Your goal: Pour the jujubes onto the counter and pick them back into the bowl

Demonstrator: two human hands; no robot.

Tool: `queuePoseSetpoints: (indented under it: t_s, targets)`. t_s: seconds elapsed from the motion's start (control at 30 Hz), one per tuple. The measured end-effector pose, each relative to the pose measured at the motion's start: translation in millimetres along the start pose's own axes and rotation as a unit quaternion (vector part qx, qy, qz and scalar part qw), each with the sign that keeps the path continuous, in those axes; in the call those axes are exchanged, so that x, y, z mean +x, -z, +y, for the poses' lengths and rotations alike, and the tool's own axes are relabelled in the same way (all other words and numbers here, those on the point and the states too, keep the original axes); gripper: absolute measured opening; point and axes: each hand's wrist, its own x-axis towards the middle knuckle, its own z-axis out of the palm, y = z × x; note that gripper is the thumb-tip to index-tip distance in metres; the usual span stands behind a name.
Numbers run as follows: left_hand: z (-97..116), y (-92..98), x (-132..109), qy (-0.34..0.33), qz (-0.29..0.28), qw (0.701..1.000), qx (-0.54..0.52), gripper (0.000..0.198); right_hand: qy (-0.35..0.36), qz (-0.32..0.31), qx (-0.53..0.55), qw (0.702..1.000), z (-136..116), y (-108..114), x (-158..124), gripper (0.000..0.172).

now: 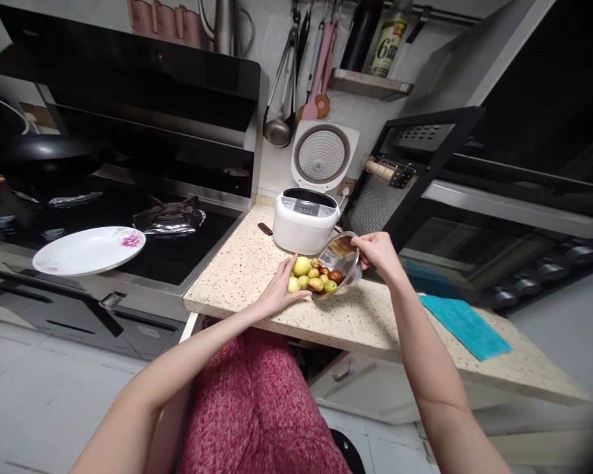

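Note:
My right hand (375,253) grips the rim of a shiny bowl (344,253), which is tipped on its side with its mouth toward the left. Green and reddish-brown jujubes (319,280) lie at the bowl's mouth and on the counter in front of it. Against the left side of the fruit rests my left hand (281,289), its fingers stretched and its thumb apart. Just behind stands a white rice cooker (304,230) with its lid (323,155) raised. The cooker's inside is mostly hidden.
A speckled counter (237,276) runs to the right, where a teal cloth (467,322) lies. At left, a floral plate (89,251) sits on the stove's front edge, with a dark wok (44,155) behind. Utensils (289,79) hang on the wall; an oven (514,230) stands at right.

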Motion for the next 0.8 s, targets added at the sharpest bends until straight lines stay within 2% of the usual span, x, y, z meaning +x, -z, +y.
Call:
queuePoseSetpoints:
  t_s: [0.4, 0.8]
  targets:
    - [6, 4.1, -1, -0.003, -0.015, 1.000, -0.010, 0.100, -0.010, 0.014, -0.085, 0.996, -1, 16, 12, 0.035]
    - [3, 3.5, -1, 0.005, -0.023, 1.000, 0.006, 0.100, -0.013, 0.028, -0.129, 0.991, -5, 24, 8, 0.036]
